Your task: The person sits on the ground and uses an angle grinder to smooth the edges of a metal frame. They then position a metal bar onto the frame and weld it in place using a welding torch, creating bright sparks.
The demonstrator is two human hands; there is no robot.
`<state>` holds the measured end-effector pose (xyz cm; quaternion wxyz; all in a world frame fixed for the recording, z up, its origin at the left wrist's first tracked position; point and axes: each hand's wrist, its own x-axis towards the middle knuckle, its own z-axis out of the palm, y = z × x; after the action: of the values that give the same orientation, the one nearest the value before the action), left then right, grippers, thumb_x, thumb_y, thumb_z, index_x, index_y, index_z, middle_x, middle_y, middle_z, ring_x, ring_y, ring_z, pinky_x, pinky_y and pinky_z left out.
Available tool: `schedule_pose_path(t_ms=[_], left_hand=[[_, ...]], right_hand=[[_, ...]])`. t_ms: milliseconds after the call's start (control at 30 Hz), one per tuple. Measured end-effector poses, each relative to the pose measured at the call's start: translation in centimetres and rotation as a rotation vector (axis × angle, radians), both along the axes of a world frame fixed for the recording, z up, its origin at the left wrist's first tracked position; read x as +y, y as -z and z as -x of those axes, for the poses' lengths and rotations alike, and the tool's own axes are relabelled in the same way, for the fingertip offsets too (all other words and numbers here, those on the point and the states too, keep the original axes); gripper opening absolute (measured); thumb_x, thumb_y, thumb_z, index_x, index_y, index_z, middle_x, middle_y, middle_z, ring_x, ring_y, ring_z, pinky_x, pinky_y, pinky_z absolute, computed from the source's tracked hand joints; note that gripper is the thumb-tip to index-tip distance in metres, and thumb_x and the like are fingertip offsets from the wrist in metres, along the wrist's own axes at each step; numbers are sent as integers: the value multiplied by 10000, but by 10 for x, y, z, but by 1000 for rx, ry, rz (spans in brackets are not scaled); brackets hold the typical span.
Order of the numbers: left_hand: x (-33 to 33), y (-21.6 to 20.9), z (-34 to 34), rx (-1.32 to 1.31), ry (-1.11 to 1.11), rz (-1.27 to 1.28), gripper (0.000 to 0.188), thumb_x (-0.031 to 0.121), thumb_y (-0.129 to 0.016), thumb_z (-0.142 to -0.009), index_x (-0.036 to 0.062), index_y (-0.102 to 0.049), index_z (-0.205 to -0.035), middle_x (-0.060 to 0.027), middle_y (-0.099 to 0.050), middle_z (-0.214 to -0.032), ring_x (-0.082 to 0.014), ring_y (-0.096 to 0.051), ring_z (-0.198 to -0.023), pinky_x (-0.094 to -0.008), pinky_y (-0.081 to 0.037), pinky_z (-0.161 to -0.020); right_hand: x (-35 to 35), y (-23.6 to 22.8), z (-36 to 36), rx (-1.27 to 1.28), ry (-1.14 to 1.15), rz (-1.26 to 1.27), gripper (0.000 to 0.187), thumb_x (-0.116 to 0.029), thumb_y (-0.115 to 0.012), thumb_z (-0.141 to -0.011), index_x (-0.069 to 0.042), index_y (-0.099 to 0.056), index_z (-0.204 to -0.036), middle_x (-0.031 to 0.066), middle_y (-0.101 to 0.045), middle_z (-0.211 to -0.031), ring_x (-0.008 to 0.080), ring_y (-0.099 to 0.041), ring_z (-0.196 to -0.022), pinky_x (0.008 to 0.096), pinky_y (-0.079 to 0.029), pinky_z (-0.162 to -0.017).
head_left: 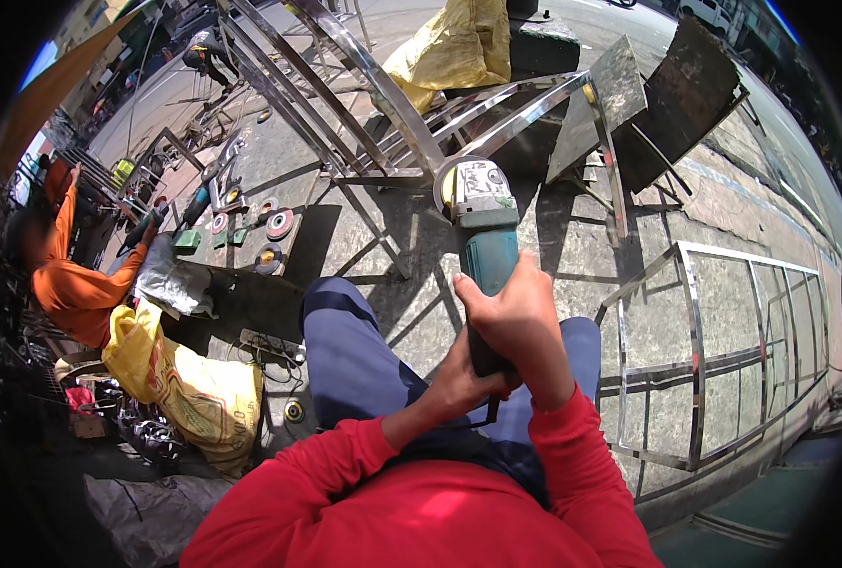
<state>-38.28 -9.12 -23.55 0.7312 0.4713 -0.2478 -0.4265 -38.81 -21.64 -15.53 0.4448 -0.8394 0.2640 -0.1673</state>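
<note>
I hold a teal angle grinder (484, 232) with a grey head and a disc guard, pointing away from me toward a shiny steel frame (421, 142). My right hand (515, 317) wraps the grinder's teal body from above. Below it, my left hand (459, 379) grips the rear end of the tool near the cord. Both arms wear red sleeves. My knees in blue trousers (354, 350) are bent under the tool.
A curved steel grille (695, 350) lies on the pavement at right. Grinding discs (269, 237) and tools sit at left near a person in orange (70, 284). Yellow sacks (189, 388) lie lower left and at the top (454, 47). A metal sheet (620, 95) leans at the back.
</note>
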Motion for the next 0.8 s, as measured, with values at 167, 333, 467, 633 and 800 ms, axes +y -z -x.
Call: schedule_pose_path(t_ms=[167,333,467,633,800], left_hand=[[0,2,2,24,-14,-4,645,70,-753,-817,59,-342,-1314,-76,-615,-897,-148,-626,-709,-297,-511,-603],[-2,-1,1,10,3,-1,605,56,-747,-808,48,-372,-1284,-81,-623,-892,-160,-637,-721,-308,-526,-616],[-1,-6,3,54,-38,-19,522,25,-727,-778,11,-433,-1209,-98,-636,-874,-185,-656,-739,-321,-548,-642],[-2,-8,2,35,-28,-21,524,21,-723,-778,13,-431,-1213,-100,-637,-877,-190,-661,-749,-326,-552,-647],[0,-7,0,22,-17,-33,524,31,-722,-789,11,-424,-1219,-102,-637,-879,-194,-663,-752,-327,-554,-652]], right_hand=[[-2,0,1,-25,13,-8,612,-342,-760,-765,179,-483,-927,366,-624,-755,494,-668,-748,484,-556,-642],[-3,0,1,-15,5,-3,628,-343,-766,-761,188,-482,-943,365,-626,-760,490,-671,-759,482,-557,-651],[-2,-2,0,-46,13,5,626,-349,-758,-765,187,-484,-939,358,-629,-762,483,-674,-764,482,-556,-655],[-3,-7,1,29,3,-21,606,-345,-746,-770,178,-486,-932,362,-626,-765,484,-671,-756,488,-553,-666],[0,-7,-1,-41,10,11,590,-338,-745,-768,170,-486,-917,373,-617,-763,492,-666,-752,491,-552,-667]])
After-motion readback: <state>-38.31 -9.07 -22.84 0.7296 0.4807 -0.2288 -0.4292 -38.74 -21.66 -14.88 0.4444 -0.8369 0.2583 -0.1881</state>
